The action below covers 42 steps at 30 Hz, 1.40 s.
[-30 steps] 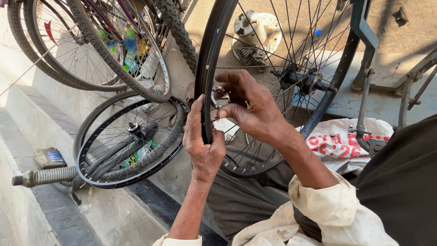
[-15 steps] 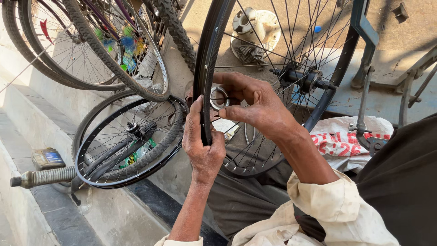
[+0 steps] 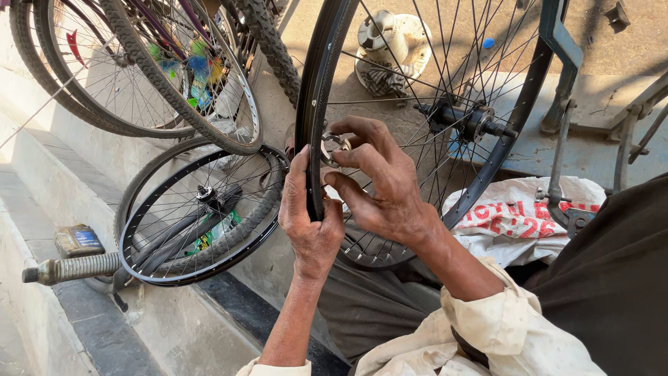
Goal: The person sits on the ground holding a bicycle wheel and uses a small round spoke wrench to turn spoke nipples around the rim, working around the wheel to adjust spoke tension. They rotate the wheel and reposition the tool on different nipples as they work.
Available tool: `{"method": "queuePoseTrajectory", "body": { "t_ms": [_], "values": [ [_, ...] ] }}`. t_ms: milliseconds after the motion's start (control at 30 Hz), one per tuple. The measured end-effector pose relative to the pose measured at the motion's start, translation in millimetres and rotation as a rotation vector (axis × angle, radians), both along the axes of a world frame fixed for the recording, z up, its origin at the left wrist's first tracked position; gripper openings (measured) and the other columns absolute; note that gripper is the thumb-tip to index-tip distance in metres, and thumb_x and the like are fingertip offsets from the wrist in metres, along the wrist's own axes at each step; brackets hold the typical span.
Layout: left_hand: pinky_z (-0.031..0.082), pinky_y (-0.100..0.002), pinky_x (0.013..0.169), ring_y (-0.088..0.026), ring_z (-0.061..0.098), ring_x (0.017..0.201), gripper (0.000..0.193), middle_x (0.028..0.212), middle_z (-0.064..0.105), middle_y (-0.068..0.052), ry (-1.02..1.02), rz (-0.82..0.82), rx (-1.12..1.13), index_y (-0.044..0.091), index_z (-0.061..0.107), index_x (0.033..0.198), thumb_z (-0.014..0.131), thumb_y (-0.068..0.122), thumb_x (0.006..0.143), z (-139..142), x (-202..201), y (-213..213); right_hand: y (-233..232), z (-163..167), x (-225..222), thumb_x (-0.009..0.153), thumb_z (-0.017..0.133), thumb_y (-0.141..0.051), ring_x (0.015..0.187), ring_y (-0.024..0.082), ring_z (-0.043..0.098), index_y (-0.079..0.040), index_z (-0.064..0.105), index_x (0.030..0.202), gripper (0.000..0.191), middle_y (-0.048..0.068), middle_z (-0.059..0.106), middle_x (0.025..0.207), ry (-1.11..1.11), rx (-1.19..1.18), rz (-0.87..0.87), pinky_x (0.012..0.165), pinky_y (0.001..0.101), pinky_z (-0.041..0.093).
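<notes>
Two hands work one black spoked bicycle rim (image 3: pixel 314 90): left hand (image 3: pixel 309 216) clasps it steady, right hand (image 3: pixel 383 184) pinches a small round metal spoke key (image 3: pixel 334 145) against it.

An outdoor bicycle repair spot at a roadside: bicycles with tyred wheels (image 3: pixel 174 83) crowd the far left, a bare black rim (image 3: pixel 202 216) leans against concrete steps (image 3: pixel 62 327), and dusty pavement (image 3: pixel 487 28) lies beyond.
</notes>
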<state>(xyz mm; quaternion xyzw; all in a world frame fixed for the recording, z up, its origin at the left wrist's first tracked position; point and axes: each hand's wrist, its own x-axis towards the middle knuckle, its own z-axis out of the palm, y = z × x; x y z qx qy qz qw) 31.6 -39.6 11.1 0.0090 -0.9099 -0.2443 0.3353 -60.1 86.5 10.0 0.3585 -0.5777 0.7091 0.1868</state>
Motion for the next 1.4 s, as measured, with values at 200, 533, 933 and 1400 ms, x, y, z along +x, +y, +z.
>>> {"method": "queuePoseTrajectory", "body": {
  "t_ms": [200, 533, 933, 1400],
  "values": [
    [0.059, -0.035, 0.095, -0.026, 0.070, 0.119, 0.077, 0.136, 0.063, -0.013, -0.055, 0.002, 0.095, 0.006, 0.045, 0.154, 0.054, -0.013, 0.079, 2, 3, 2, 13, 0, -22, 0.086, 0.081, -0.009, 0.081, 0.024, 0.058, -0.003, 0.062, 0.117, 0.037, 0.009, 0.065, 0.103, -0.425, 0.107, 0.462, 0.070, 0.0331, 0.053],
    [0.058, -0.036, 0.103, -0.027, 0.066, 0.128, 0.078, 0.141, 0.061, -0.011, -0.071, 0.001, 0.069, 0.010, 0.043, 0.158, 0.058, -0.011, 0.084, 5, 6, 6, -11, 8, -28, 0.083, 0.076, -0.008, 0.079, 0.021, 0.069, -0.008, 0.066, 0.132, 0.050, 0.010, 0.073, 0.095, -0.114, 0.520, 0.135, 0.068, 0.0349, 0.051],
    [0.057, -0.037, 0.101, -0.026, 0.065, 0.126, 0.082, 0.138, 0.059, -0.014, -0.040, -0.004, -0.039, 0.010, 0.041, 0.160, 0.055, -0.011, 0.082, 8, 3, 4, 3, 0, -32, 0.074, 0.086, -0.005, 0.089, 0.010, 0.067, -0.002, 0.066, 0.131, 0.060, 0.002, 0.072, 0.098, -0.665, 0.012, 0.615, 0.076, 0.0248, 0.060],
    [0.060, -0.032, 0.084, -0.018, 0.069, 0.105, 0.078, 0.136, 0.064, -0.011, -0.160, -0.031, 0.190, 0.014, 0.047, 0.154, 0.061, -0.007, 0.081, 51, -31, 17, 8, -10, -60, 0.100, 0.067, -0.026, 0.067, 0.012, 0.067, -0.001, 0.069, 0.116, 0.030, 0.005, 0.070, 0.082, -0.669, -0.088, 0.443, 0.058, 0.0275, 0.060]
  ]
}}
